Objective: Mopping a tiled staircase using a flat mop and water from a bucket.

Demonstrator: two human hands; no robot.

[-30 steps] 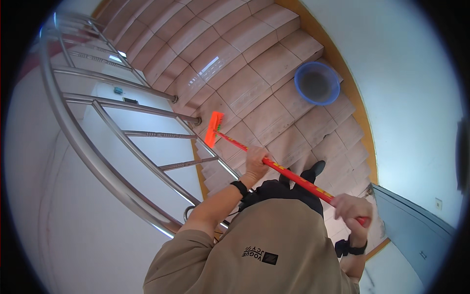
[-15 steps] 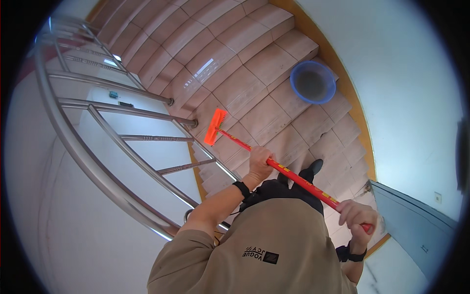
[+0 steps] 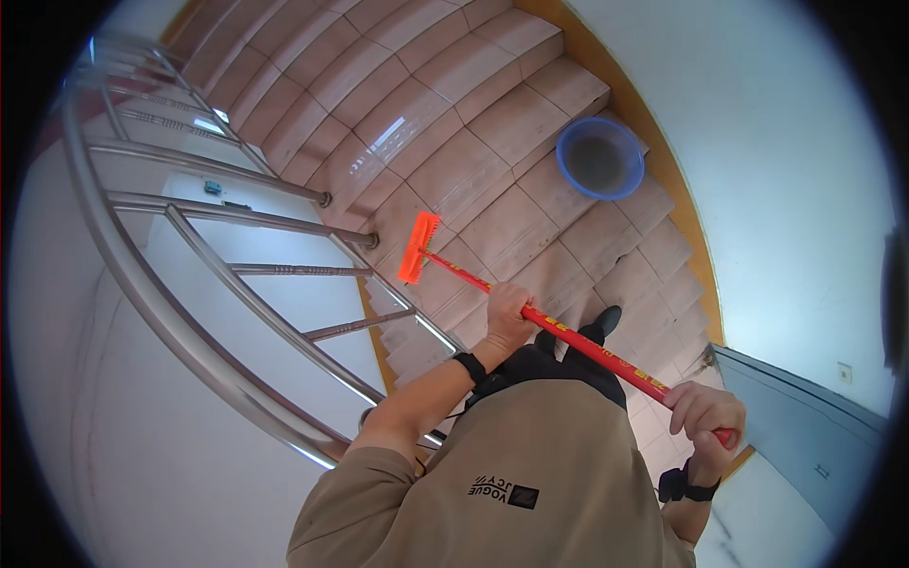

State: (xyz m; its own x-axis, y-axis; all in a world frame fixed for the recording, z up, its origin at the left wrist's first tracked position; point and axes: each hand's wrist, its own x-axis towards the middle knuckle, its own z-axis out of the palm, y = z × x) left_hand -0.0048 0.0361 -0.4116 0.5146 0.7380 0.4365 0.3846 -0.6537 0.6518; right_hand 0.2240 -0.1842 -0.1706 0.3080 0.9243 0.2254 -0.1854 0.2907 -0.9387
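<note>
A long-handled scrub brush slants across the view, its red handle (image 3: 597, 352) running from the lower right to an orange brush head (image 3: 418, 248). The head, with bristles along its right side, is at the pink tiled steps (image 3: 492, 222), close to the railing posts. My left hand (image 3: 509, 312) is wrapped round the middle of the handle. Near the handle's end, my right hand (image 3: 706, 417) grips it, and the red tip pokes out past the fingers. Each wrist wears a black band.
A blue basin (image 3: 600, 159) holding murky water stands on a step by the right wall. Curved metal railing (image 3: 180, 312) runs down the left side. My dark shoes (image 3: 608, 320) are on the stairs. At the lower right is a grey-blue panel (image 3: 795, 417) along the wall.
My right hand has moved a little to the right and down with the handle's end. The left hand has shifted slightly right with it; the brush head stays nearly in place.
</note>
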